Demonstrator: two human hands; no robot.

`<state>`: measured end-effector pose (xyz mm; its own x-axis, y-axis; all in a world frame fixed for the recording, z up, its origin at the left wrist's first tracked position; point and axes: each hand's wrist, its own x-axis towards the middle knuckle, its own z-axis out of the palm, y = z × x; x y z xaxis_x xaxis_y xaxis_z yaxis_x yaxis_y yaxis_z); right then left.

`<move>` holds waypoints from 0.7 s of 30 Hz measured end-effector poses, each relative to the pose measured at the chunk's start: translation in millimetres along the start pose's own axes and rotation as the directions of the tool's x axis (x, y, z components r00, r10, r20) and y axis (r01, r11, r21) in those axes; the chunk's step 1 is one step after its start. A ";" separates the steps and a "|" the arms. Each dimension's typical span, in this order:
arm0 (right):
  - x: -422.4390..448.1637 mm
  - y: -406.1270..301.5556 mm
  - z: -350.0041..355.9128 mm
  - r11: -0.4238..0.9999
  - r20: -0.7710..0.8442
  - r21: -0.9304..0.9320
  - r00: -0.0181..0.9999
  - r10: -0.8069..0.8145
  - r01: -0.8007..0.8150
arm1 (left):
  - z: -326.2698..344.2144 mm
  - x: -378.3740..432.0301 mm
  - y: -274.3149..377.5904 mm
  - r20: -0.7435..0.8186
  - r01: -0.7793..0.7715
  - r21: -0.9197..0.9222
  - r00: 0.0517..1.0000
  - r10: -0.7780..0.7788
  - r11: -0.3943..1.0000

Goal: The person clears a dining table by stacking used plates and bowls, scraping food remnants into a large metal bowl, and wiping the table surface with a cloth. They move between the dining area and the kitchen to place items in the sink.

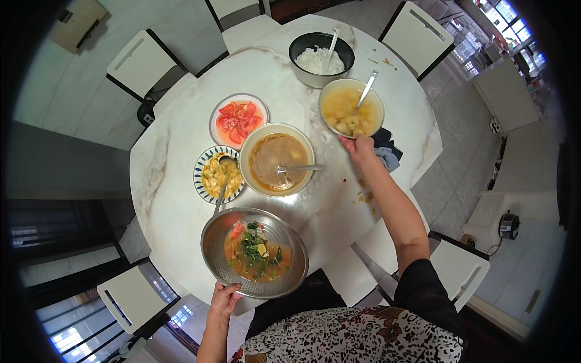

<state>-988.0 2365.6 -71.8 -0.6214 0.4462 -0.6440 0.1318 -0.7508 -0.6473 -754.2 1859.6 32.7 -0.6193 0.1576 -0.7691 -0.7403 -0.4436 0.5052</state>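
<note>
My left hand (225,298) grips the near rim of a wide stainless steel basin (297,277), thumb over the edge. Cloudy orange broth with leafy greens (254,245), garlic slices and a red piece lies in it. My right hand (361,147) reaches out across the table and holds the near rim of a cream bowl (323,111) of yellow broth with pale chunks (348,123); its fingers are partly hidden. A metal spoon (368,86) leans in that bowl. Dark and grey-blue cloths (386,154) lie crumpled just right of this hand.
On the white marbled table (168,181) stand a larger soup bowl (311,156) with a ladle (302,168), a plate of tomato slices (239,120), a blue-patterned dish of egg (213,179) with a spoon, and a rice pot (313,80). Food scraps (364,197) lie at right. Chairs (136,61) surround the table.
</note>
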 end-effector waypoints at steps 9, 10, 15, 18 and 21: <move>-38.6 32.2 18.4 0.977 0.132 -0.213 0.989 0.061 -0.032 | -15.0 0.6 -4.1 0.015 0.003 0.008 1.000 -0.003 1.000; -37.9 32.0 16.3 0.977 0.148 -0.214 0.987 0.060 -0.028 | -13.6 0.4 -4.0 0.018 0.004 0.005 1.000 -0.004 1.000; -38.8 31.0 18.5 0.974 0.075 -0.216 0.994 0.083 -0.065 | -10.3 0.0 -7.8 0.001 0.034 0.017 0.999 -0.034 0.999; -41.9 30.2 20.1 0.973 0.065 -0.220 0.995 0.081 -0.065 | -6.4 3.1 -10.5 0.007 0.019 0.000 1.000 -0.019 1.000; -47.7 31.1 21.4 0.973 0.095 -0.228 0.994 0.054 -0.031 | -13.5 7.5 -13.0 0.012 0.041 0.016 0.999 -0.041 0.999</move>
<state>-970.8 2310.6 -52.5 -0.6842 0.3566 -0.6362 0.3237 -0.6332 -0.7030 -745.7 1854.6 15.1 -0.5918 0.1863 -0.7843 -0.7689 -0.4226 0.4798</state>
